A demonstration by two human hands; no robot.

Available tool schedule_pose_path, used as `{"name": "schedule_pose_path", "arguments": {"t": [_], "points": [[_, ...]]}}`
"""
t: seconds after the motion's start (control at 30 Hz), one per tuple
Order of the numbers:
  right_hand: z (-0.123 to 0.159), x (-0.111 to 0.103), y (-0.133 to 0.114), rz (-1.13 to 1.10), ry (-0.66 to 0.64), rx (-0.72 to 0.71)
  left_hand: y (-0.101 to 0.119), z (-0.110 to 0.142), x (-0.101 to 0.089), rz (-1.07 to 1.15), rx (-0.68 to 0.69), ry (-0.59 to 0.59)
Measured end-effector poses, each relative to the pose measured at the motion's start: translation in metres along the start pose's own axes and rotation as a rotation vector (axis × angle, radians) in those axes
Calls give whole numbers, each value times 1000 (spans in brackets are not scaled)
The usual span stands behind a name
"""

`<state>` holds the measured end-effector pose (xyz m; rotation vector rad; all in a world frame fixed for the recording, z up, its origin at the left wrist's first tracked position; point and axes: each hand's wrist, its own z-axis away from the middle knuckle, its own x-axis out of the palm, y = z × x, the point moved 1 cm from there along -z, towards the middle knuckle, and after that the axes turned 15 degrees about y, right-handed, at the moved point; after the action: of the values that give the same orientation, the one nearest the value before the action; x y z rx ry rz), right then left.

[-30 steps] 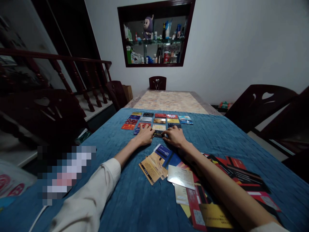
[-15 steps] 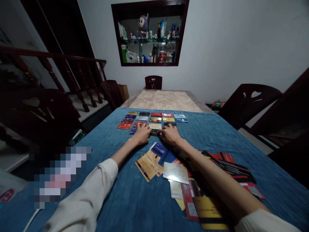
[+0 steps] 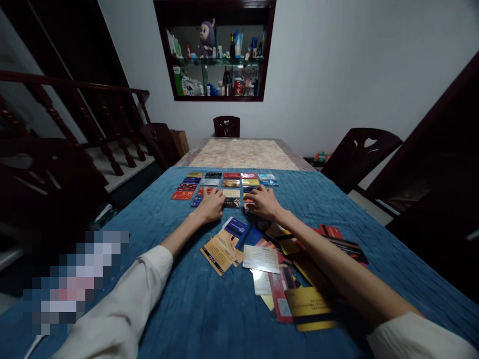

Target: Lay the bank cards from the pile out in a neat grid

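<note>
Plastic cards (image 3: 231, 183) lie in neat columns on the blue cloth. My left hand (image 3: 211, 204) rests over the second column, fingers bent and a little apart, with their tips on or beside the cards. A dark card (image 3: 232, 203) with a white pattern lies just right of it, at the near end of the third column. At the near end of the fourth column, my right hand (image 3: 265, 202) has its thumb and fingers around a card (image 3: 250, 204), mostly hidden under them. Closer to me, a loose heap holds a white card (image 3: 261, 259) and a gold card (image 3: 311, 309).
The blue cloth (image 3: 179, 309) covers the near part of the table; bare patterned tabletop (image 3: 243, 152) shows beyond. Dark wooden chairs (image 3: 227, 126) stand around it. A blurred-out object (image 3: 80, 279) with a white cable lies at the left edge.
My right hand has shifted from the dark card in the third column to the near end of the fourth column. The left hand stays over the second column. The camera view has turned slightly right.
</note>
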<state>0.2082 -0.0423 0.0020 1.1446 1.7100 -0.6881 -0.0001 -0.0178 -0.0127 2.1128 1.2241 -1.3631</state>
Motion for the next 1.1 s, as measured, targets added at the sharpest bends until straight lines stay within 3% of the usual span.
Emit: {"name": "schedule_pose_path", "arguments": {"t": [0.33,0.57,0.97,1.1], "points": [[44,-21,24,-5,89,11,34,-10,-25,47,71,70],[77,-26,34,-26,190,-11,59,-9,-34,105,141,49],[123,-34,17,-193,271,-105,85,21,-54,231,300,-4],[130,-42,5,-257,241,-147,88,35,-57,290,338,-42]]}}
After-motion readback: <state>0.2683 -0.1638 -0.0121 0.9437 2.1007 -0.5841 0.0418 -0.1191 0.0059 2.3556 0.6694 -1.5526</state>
